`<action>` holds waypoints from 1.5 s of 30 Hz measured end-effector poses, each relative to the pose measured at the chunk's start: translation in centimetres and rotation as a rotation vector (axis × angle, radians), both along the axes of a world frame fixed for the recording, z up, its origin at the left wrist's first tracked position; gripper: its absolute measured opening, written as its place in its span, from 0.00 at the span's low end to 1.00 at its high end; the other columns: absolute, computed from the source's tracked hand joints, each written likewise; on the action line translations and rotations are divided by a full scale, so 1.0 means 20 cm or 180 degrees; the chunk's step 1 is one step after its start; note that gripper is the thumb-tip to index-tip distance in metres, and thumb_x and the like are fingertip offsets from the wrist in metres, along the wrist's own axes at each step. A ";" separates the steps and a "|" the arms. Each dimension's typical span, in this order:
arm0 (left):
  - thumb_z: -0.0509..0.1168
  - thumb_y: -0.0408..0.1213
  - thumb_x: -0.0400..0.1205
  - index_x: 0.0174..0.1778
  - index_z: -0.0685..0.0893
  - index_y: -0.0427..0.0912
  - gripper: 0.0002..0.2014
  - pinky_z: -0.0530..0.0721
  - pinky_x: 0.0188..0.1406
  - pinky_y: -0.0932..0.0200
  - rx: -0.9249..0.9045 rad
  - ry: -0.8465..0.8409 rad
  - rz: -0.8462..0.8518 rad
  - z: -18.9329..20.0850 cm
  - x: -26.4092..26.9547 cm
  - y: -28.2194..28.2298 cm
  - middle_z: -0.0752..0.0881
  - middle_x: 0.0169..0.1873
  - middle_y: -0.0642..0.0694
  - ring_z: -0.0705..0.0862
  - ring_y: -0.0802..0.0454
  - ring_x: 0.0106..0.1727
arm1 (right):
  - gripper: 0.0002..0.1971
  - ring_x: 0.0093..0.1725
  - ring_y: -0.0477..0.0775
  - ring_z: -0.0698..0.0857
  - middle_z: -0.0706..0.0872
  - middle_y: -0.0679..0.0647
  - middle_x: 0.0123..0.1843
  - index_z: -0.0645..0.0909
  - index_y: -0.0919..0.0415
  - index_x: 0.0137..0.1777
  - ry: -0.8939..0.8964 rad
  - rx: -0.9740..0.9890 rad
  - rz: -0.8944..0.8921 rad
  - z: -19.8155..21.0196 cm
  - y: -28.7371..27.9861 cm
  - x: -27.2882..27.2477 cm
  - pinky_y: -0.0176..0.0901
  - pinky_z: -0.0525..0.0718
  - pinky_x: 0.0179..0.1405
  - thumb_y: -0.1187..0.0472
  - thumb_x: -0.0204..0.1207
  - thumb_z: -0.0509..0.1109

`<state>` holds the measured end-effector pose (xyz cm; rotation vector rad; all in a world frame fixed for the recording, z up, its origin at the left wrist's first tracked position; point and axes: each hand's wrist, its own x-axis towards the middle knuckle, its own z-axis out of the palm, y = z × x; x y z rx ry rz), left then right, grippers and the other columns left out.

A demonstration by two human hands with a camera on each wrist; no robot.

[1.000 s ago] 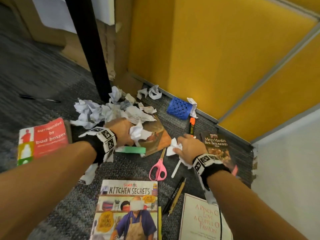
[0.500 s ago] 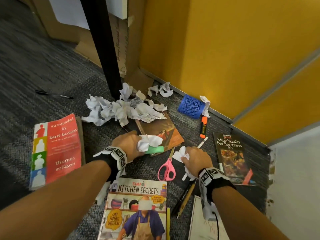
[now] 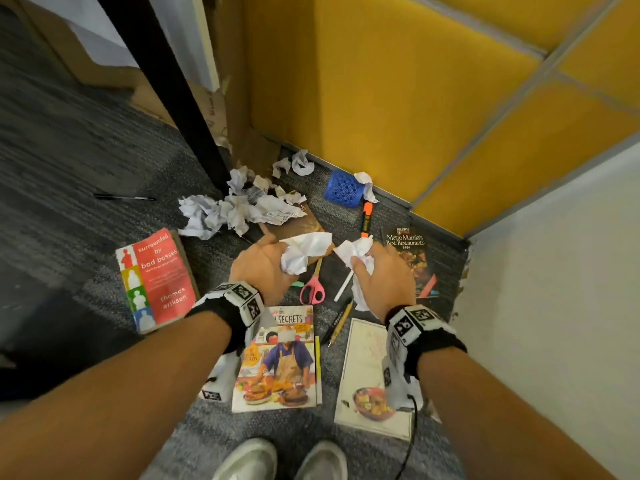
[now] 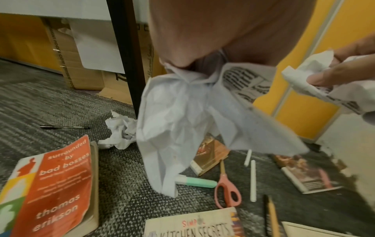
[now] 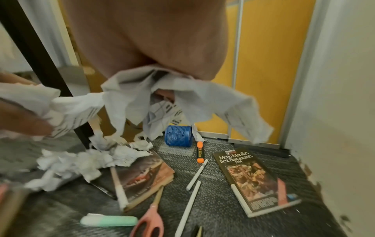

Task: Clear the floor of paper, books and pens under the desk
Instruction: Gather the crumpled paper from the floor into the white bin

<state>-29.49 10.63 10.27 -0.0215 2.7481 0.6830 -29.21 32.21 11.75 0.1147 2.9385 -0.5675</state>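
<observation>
Grey carpet floor (image 3: pixel 86 140), yellow partition (image 3: pixel 363 81), white wall right. Nearest: two shoes, two cookbooks side by side. Above them, left hand (image 3: pixel 263 268) clutching crumpled paper wad (image 3: pixel 301 252); right hand (image 3: pixel 384 275) clutching second wad (image 3: pixel 356 252), both lifted off floor. Below hands: pink scissors (image 3: pixel 312 289), two white pens. Five books counted. Farther: loose paper pile (image 3: pixel 239 209) at black desk leg (image 3: pixel 180 98), orange marker, blue cup (image 3: pixel 343 188), black pen (image 3: pixel 124 197) apart at left.

kitchen secrets book (image 3: pixel 277 358) title part-hidden by left wrist, shoes (image 3: pixel 280 459) cropped
</observation>
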 end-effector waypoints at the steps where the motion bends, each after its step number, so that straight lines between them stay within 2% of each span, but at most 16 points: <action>1: 0.71 0.54 0.72 0.54 0.86 0.49 0.18 0.84 0.49 0.49 0.0043 -0.0008 0.0005 0.10 0.04 0.00 0.76 0.47 0.52 0.85 0.41 0.50 | 0.17 0.55 0.64 0.83 0.83 0.60 0.57 0.80 0.61 0.60 0.0045 -0.0059 -0.0046 0.10 -0.01 0.04 0.53 0.79 0.50 0.47 0.82 0.62; 3: 0.73 0.52 0.72 0.50 0.85 0.46 0.17 0.83 0.46 0.50 0.0109 -0.0057 0.0012 0.33 0.12 0.01 0.71 0.43 0.53 0.84 0.40 0.48 | 0.17 0.53 0.63 0.83 0.84 0.60 0.54 0.80 0.62 0.56 0.0080 -0.0235 -0.0222 0.29 -0.05 0.14 0.54 0.79 0.50 0.47 0.82 0.63; 5: 0.72 0.53 0.73 0.49 0.85 0.44 0.17 0.83 0.46 0.48 0.0163 -0.0067 -0.0024 0.53 0.22 0.00 0.70 0.42 0.53 0.84 0.39 0.48 | 0.16 0.52 0.63 0.83 0.84 0.59 0.52 0.81 0.61 0.54 0.0082 -0.0416 -0.0346 0.48 -0.10 0.25 0.54 0.80 0.50 0.47 0.82 0.64; 9: 0.73 0.52 0.74 0.53 0.86 0.40 0.20 0.81 0.45 0.50 0.0150 -0.0085 -0.0241 0.86 0.41 -0.05 0.78 0.50 0.48 0.84 0.41 0.50 | 0.16 0.51 0.64 0.82 0.82 0.60 0.52 0.80 0.63 0.53 0.0090 -0.0595 -0.0594 0.81 -0.22 0.47 0.50 0.74 0.44 0.49 0.82 0.66; 12: 0.74 0.53 0.73 0.57 0.86 0.41 0.23 0.81 0.46 0.51 0.0056 -0.0135 -0.0304 1.01 0.55 -0.11 0.80 0.53 0.47 0.84 0.42 0.51 | 0.16 0.51 0.67 0.82 0.81 0.61 0.52 0.79 0.64 0.52 -0.0012 -0.0552 -0.0623 0.96 -0.29 0.63 0.50 0.71 0.42 0.49 0.82 0.66; 14: 0.74 0.52 0.72 0.59 0.86 0.43 0.24 0.81 0.47 0.51 -0.0015 -0.0159 -0.0293 1.08 0.65 -0.17 0.80 0.55 0.48 0.84 0.42 0.52 | 0.16 0.52 0.67 0.82 0.80 0.61 0.54 0.79 0.63 0.53 -0.0086 -0.0458 -0.0477 1.04 -0.34 0.73 0.51 0.73 0.41 0.48 0.82 0.65; 17: 0.74 0.52 0.73 0.56 0.85 0.39 0.23 0.81 0.48 0.50 -0.0132 -0.0174 -0.0369 1.18 0.80 -0.25 0.80 0.57 0.46 0.84 0.41 0.54 | 0.16 0.53 0.66 0.83 0.80 0.59 0.54 0.80 0.61 0.56 -0.0139 -0.0356 -0.0188 1.12 -0.40 0.88 0.51 0.76 0.42 0.48 0.81 0.65; 22: 0.73 0.54 0.72 0.53 0.86 0.41 0.22 0.80 0.48 0.52 0.0047 -0.0217 -0.0146 1.28 1.17 -0.44 0.83 0.53 0.46 0.84 0.41 0.53 | 0.16 0.57 0.64 0.83 0.81 0.59 0.58 0.81 0.60 0.59 -0.0216 -0.0447 -0.0059 1.24 -0.61 1.20 0.52 0.78 0.49 0.48 0.81 0.65; 27: 0.73 0.53 0.71 0.54 0.85 0.45 0.21 0.82 0.50 0.51 0.0050 -0.0344 0.0096 1.37 1.45 -0.72 0.85 0.53 0.46 0.85 0.41 0.54 | 0.17 0.59 0.60 0.81 0.81 0.55 0.59 0.79 0.58 0.62 -0.0419 -0.0651 0.0219 1.31 -0.94 1.47 0.48 0.74 0.45 0.47 0.82 0.63; 30: 0.72 0.52 0.74 0.56 0.84 0.44 0.20 0.83 0.51 0.50 -0.0031 -0.0339 0.0151 1.39 1.56 -0.93 0.85 0.52 0.44 0.85 0.41 0.54 | 0.16 0.59 0.59 0.81 0.83 0.54 0.60 0.81 0.55 0.63 -0.0437 -0.0850 0.0334 1.29 -1.20 1.55 0.49 0.78 0.48 0.47 0.81 0.64; 35: 0.69 0.50 0.76 0.54 0.81 0.41 0.18 0.81 0.47 0.50 -0.0223 -0.0443 0.0146 1.33 1.69 -1.39 0.86 0.52 0.39 0.85 0.36 0.54 | 0.16 0.57 0.63 0.83 0.84 0.57 0.56 0.81 0.55 0.60 -0.0487 -0.0895 0.0292 1.19 -1.70 1.67 0.57 0.82 0.53 0.47 0.79 0.66; 38: 0.69 0.50 0.76 0.59 0.78 0.41 0.21 0.82 0.50 0.46 -0.0311 -0.0469 0.0213 1.30 1.73 -1.64 0.86 0.54 0.39 0.84 0.36 0.56 | 0.17 0.58 0.64 0.83 0.84 0.58 0.58 0.81 0.56 0.62 -0.0608 -0.0853 0.0248 1.16 -1.95 1.70 0.56 0.81 0.55 0.46 0.80 0.65; 41: 0.70 0.48 0.77 0.68 0.72 0.40 0.27 0.79 0.54 0.48 -0.0320 -0.0497 0.0276 1.23 1.73 -1.91 0.85 0.58 0.38 0.83 0.37 0.60 | 0.18 0.59 0.65 0.83 0.84 0.59 0.59 0.81 0.56 0.63 -0.0641 -0.0812 0.0324 1.12 -2.20 1.70 0.54 0.80 0.55 0.47 0.80 0.65; 43: 0.70 0.47 0.77 0.69 0.69 0.40 0.29 0.77 0.53 0.48 -0.0289 -0.0497 0.0395 1.16 1.71 -2.06 0.85 0.57 0.37 0.82 0.36 0.60 | 0.17 0.61 0.66 0.82 0.84 0.60 0.60 0.80 0.58 0.64 -0.0724 -0.0716 0.0378 1.08 -2.33 1.69 0.53 0.78 0.55 0.50 0.81 0.64; 45: 0.71 0.47 0.77 0.68 0.68 0.40 0.28 0.76 0.47 0.49 -0.0263 -0.0444 0.0588 1.09 1.66 -2.20 0.85 0.54 0.37 0.84 0.35 0.56 | 0.17 0.62 0.66 0.81 0.83 0.61 0.61 0.80 0.59 0.65 -0.0772 -0.0642 0.0418 1.03 -2.45 1.66 0.53 0.78 0.55 0.51 0.81 0.63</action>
